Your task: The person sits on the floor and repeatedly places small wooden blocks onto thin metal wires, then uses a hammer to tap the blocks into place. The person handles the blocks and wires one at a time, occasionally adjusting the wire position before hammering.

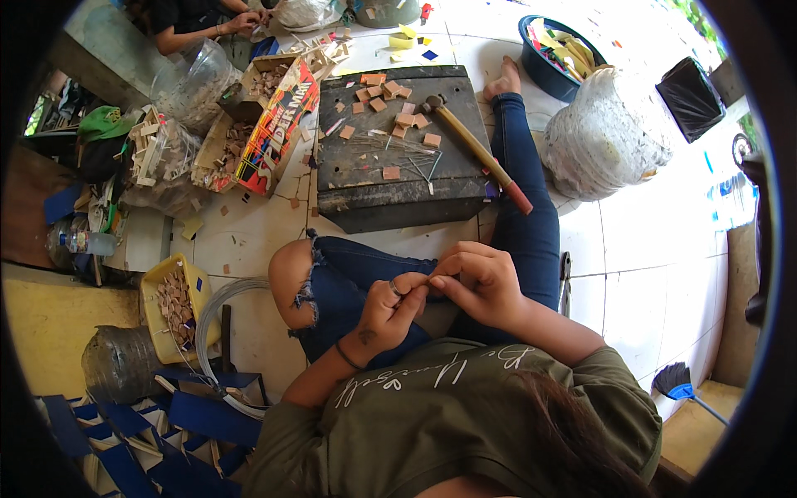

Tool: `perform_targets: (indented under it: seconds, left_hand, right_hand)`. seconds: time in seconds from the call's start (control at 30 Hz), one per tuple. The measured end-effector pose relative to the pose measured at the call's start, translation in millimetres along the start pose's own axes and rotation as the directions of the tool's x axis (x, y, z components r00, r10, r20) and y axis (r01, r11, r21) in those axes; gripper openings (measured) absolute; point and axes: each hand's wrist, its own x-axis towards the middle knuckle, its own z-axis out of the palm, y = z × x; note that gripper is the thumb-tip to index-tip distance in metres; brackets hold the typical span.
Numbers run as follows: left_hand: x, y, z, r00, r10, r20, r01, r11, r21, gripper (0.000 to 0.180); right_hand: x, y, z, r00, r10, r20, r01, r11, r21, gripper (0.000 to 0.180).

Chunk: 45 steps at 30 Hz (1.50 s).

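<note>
Off the table's (349, 164) near edge, left hand (387, 314) and right hand (481, 284), fingers narrow, seemingly work a small brown piece (427, 283); continuing likely calls for steady pinching.

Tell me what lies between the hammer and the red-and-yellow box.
In the head view: small tan blocks and thin wires on the dark slab, then a narrow strip of tiled floor nearer the box.

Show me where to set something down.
Bare: white tiled floor between the grey metal pliers and blue-topped broom; near left corner of the black rectangular block. Crowded: the block's middle, with small brown wooden squares, thin wires and a wooden-handled hammer.
</note>
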Motion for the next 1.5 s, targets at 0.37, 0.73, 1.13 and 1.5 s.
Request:
perform_targets:
  seconds: [0.37,0.73,1.13,1.5]
  left_hand:
    - [-0.9,-1.9,4.5,0.998,0.042,-0.057,-0.044,0.998,-0.04,0.015]
    - [-3.9,-3.1,5.9,0.988,0.146,-0.048,-0.146,0.989,0.006,0.02]
    - [-7.0,-5.9,8.9,0.984,0.136,-0.112,-0.128,0.989,0.073,0.02]
    - [-4.3,-5.1,12.2,0.982,0.1,-0.159,-0.096,0.995,0.032,0.011]
  right_hand:
    - [4.6,-5.4,0.4,0.995,-0.094,-0.026,0.094,0.995,-0.031,0.005]
    - [3.7,-7.1,2.2,1.0,-0.004,0.012,0.003,0.995,0.097,0.005]
    - [3.6,-3.0,5.9,0.999,0.044,-0.006,-0.042,0.984,0.173,0.009]
    - [0.8,-2.8,10.6,0.987,0.159,-0.024,-0.149,0.96,0.238,0.006]
